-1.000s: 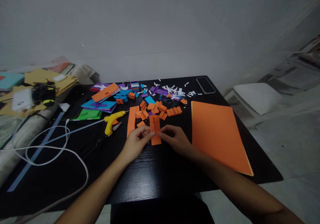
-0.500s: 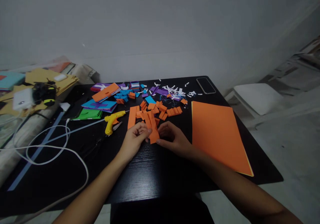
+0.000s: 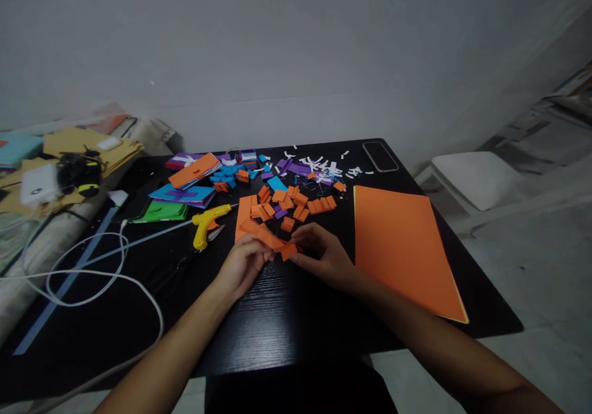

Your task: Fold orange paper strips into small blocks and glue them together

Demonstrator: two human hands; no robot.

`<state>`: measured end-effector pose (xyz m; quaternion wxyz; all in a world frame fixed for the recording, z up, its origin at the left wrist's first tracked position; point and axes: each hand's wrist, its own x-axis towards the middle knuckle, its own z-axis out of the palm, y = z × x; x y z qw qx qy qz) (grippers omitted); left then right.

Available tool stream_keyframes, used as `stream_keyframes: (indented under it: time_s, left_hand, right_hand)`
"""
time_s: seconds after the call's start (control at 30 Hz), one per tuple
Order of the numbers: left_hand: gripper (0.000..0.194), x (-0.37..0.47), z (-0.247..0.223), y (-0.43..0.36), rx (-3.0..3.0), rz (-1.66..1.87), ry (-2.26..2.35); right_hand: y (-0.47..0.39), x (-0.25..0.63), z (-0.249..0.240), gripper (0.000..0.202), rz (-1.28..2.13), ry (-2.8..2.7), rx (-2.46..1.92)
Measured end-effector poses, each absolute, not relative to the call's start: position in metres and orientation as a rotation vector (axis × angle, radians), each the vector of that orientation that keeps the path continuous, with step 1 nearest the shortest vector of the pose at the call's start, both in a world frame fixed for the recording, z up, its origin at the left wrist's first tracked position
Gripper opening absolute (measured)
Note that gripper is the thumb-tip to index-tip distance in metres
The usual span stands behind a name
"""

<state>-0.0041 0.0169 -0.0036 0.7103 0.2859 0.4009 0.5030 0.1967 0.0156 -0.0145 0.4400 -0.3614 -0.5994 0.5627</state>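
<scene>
A creased orange paper strip (image 3: 267,236) is held between my two hands above the black table. My left hand (image 3: 245,264) is closed on its lower left side, with the fingertips partly hidden. At the strip's right end, my right hand (image 3: 322,255) pinches the paper between thumb and fingers. Just beyond the hands lie several small folded orange paper pieces (image 3: 287,224) and a flat orange sheet (image 3: 244,211), partly covered by the strip. To the left rests a yellow hot glue gun (image 3: 202,226), a pair of scissors by it.
A stack of large orange paper (image 3: 398,247) lies at the right, with a phone (image 3: 380,157) behind it. White paper scraps (image 3: 319,166) and folded colored packets (image 3: 182,195) spread across the back. A white cable (image 3: 152,300) loops over the left side.
The orange strip has turned from nearly upright to slanting leftward, and its right end now bends at my right fingers. My left hand has rotated with it; small pieces behind are uncovered.
</scene>
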Motion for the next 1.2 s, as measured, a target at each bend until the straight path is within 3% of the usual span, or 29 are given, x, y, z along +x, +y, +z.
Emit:
stream_keyframes:
  time_s: [0.2,0.47,1.2]
  left_hand:
    - [0.013,-0.005,-0.005,0.013,0.852,1.152,0.915]
    - [0.020,-0.008,-0.012,0.013,1.099,1.204,1.020]
    - [0.028,-0.007,-0.018,0.021,1.047,1.149,1.145]
  right_hand:
    - [0.015,0.198,-0.009,0.017,1.187,-1.614,-0.902]
    - [0.019,0.198,-0.017,0.017,1.031,-1.652,-0.855]
    - [0.021,0.197,-0.020,0.026,1.237,-1.540,-1.041]
